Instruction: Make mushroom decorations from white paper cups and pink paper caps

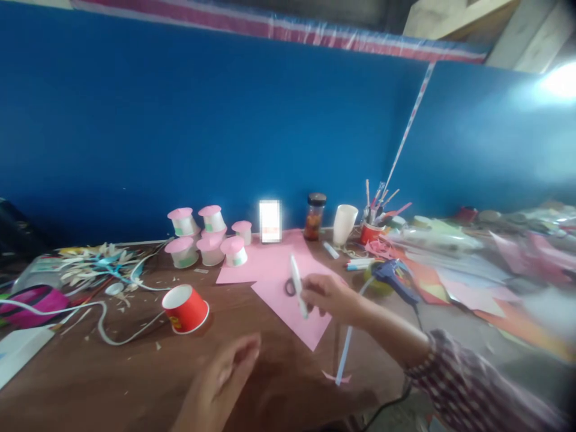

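Note:
My right hand is closed round a slim white pen-like tube, held at a slant above pink paper. A dark ring, like a scissor handle, shows just beside the tube. My left hand hangs over the near part of the table, its fingers stretched out and nothing seen in it. The nearest thing to it is a red paper cup, standing upside down or tilted; I cannot tell which. Several small white cups with pink paper discs stand behind, some stacked.
A glue gun lies right of my right hand, near markers. At the back stand a dark-lidded jar, a white cup and a red holder of sticks. Paper strips lie left. A blue wall rises behind.

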Available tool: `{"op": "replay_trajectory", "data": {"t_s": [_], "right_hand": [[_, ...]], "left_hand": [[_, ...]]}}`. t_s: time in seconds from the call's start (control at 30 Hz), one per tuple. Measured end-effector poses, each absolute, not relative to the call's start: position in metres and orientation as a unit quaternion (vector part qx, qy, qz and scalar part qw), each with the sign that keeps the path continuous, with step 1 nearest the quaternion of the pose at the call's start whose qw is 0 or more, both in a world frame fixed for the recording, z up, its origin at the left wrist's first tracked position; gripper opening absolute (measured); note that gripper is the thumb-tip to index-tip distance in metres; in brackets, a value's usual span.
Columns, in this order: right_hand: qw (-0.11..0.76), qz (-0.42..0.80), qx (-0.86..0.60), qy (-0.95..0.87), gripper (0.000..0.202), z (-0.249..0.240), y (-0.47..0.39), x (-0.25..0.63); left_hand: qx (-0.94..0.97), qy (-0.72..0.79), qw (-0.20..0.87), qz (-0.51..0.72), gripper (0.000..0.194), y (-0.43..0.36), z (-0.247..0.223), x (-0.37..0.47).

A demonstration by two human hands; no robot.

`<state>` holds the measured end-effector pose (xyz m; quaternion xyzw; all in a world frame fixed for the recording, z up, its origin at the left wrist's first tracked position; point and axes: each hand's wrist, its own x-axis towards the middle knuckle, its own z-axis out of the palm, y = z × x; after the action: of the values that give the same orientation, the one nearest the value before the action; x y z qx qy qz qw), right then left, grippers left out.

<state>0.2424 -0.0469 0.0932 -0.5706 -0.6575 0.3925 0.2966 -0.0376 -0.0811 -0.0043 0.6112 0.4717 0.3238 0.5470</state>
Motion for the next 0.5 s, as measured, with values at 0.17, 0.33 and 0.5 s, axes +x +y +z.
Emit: {"op": "replay_trajectory", "data": {"t_s": [0.17, 0.33, 0.5], "right_hand": [[0.297, 0.264, -0.590, -0.702, 0.004, 0.091, -0.062, 0.216], [0.225, 0.198, -0.635, -0.712, 0.010, 0.085, -0.045, 0.236], [0.158, 0.090, -0.686, -0.704, 0.019, 0.087, 0.018, 0.284]], "left_hand": [[0.420, 0.255, 0.771, 0.406, 0.026, -0.028, 0.038, 0.069], [0.331, 0.272, 0.812, 0.396, 0.027, -0.016, 0.021, 0.087], [0.399, 0.347, 0.709, 0.466, 0.039, -0.005, 0.000, 0.079]]}}
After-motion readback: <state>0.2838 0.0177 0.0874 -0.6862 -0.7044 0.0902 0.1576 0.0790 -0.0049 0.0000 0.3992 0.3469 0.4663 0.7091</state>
